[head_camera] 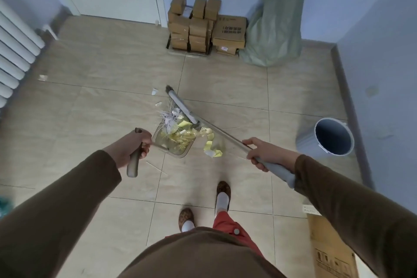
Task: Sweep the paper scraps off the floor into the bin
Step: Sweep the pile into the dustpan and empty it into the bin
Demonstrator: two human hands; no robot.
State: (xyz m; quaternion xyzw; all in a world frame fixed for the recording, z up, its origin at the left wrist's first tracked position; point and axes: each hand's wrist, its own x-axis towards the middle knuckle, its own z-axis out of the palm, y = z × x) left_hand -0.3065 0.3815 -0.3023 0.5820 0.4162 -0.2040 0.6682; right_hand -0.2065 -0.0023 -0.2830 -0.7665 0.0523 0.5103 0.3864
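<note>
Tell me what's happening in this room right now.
A person is sweeping paper scraps. The left hand holds a clear dustpan by its handle; the right hand pushes the broom against it. Yellow and white scraps fill the pan, some lie beside it, and the grey bin stands empty to the right.

Glossy beige tile is seen on the floor [101,63], clear plastic in the dustpan [180,151], and matt cardboard in the boxes [229,31].
</note>
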